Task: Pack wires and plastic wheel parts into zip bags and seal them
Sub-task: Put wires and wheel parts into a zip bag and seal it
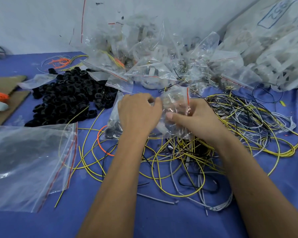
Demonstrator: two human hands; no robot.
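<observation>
1. Clear, thin plastic is what I have in both hands: a small zip bag (175, 114) held just above the bench (162, 220), at about the middle of my view, with its red seal stripe standing nearly upright at 1 o'clock from my left knuckles.
2. My left hand (138, 114) has its fingers curled over the bag's left side, a closed grip on the film. My right hand (194, 117) pinches the right side, thumb pointing toward 9 o'clock across the plastic.
3. I judge the bag to be very light, limp and slippery. It will crumple rather than hold a shape, so I should hold it by the stiffer zip strip, not the loose film.
4. Something dark and something pale sit inside; I cannot tell exactly what through the glare.
5. The loose wires (187, 160) lie tangled on the bench from 3 to 6 o'clock under my forearms. They look springy and light, likely to uncoil, so a bundle wants a firm pinch at its middle.
6. The black wheel parts (69, 98) are heaped at 10 o'clock. I judge them rigid, small and easy to scoop.
7. A larger flat bag (29, 165) lies at 8 o'clock, and filled bags (144, 57) are piled at 12 o'clock.
</observation>
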